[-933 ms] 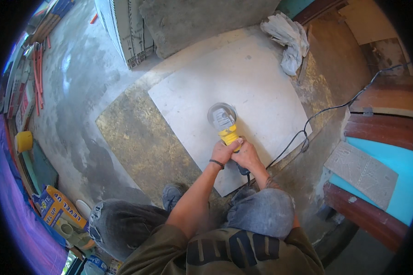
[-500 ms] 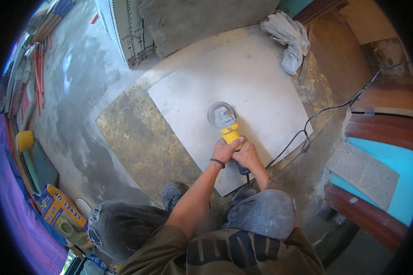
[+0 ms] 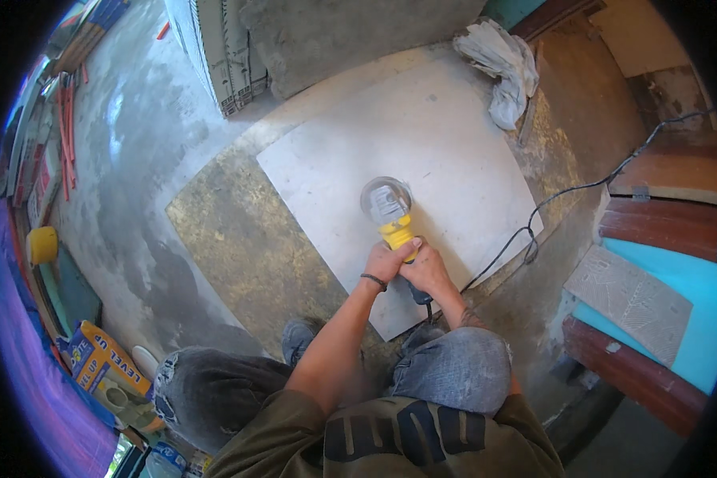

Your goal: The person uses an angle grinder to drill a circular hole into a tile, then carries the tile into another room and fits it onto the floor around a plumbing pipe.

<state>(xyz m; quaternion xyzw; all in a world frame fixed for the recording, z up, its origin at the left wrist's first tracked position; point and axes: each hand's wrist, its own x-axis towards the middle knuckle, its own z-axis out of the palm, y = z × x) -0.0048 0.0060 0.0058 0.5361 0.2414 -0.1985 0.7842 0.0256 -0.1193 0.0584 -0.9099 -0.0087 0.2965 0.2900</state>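
A big pale tile point(image 3: 422, 159) lies flat on the concrete floor point(image 3: 135, 175), partly over a rough brownish slab point(image 3: 239, 239). On the tile, toward its near edge, sits a yellow angle grinder point(image 3: 392, 215), disc end pointing away. The left hand point(image 3: 387, 260) and right hand point(image 3: 428, 269) are wrapped tight around its handle, side by side. Its black cord point(image 3: 566, 195) trails off the tile's right edge. A crumpled rag point(image 3: 503, 68) rests at the far corner.

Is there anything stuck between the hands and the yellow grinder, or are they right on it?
Nothing visible sits between them. The left hand and right hand both wrap straight around the yellow grinder, whose disc end rests over the big pale tile. The black cord trails off to the right, clear of both hands.
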